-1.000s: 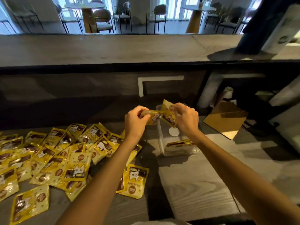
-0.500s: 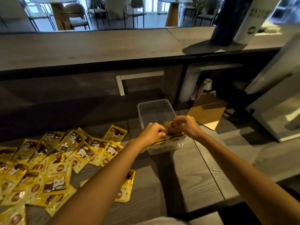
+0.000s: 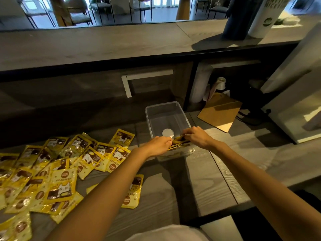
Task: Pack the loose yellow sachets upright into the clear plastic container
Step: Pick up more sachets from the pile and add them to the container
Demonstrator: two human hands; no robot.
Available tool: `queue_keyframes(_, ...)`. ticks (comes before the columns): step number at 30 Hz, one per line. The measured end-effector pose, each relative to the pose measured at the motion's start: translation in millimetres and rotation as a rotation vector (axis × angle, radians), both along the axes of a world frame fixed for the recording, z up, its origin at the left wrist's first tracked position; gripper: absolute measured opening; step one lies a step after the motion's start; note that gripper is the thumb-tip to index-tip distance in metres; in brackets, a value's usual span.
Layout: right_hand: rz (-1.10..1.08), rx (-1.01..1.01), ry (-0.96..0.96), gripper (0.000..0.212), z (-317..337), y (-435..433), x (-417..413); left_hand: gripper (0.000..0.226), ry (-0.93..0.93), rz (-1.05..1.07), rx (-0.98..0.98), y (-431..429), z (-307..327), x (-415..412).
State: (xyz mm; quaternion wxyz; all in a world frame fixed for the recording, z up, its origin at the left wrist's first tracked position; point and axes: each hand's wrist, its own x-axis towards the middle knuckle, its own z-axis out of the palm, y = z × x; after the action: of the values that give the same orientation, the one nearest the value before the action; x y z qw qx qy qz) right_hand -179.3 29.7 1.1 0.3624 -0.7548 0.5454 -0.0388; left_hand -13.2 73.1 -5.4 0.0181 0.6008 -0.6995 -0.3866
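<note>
Grey worktop (image 3: 199, 180): sachets (image 3: 178, 143) between both hands (image 3: 160, 143) (image 3: 197, 136)

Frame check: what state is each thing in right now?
Container: open, no lid, mostly empty.
Packed sachets: on edge at container's near end, held by both hands.
Loose sachets: flat, overlapping, on the table.
Left hand: grips packed sachets.
Right hand: pinches packed sachets.

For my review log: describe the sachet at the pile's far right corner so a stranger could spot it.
Find the clear plastic container on the table. Left of it spreads the pile of yellow sachets; the sachet sits at its far right tip, near the container's left wall. It alone juts beyond its neighbours.
</note>
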Motion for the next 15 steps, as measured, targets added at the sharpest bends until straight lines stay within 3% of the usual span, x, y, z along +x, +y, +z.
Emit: queue_keyframes(15,0.154,-0.045,0.134,0.039,-7,87,-35,0.033,-0.012,-0.062,-0.008,94,2,-28)
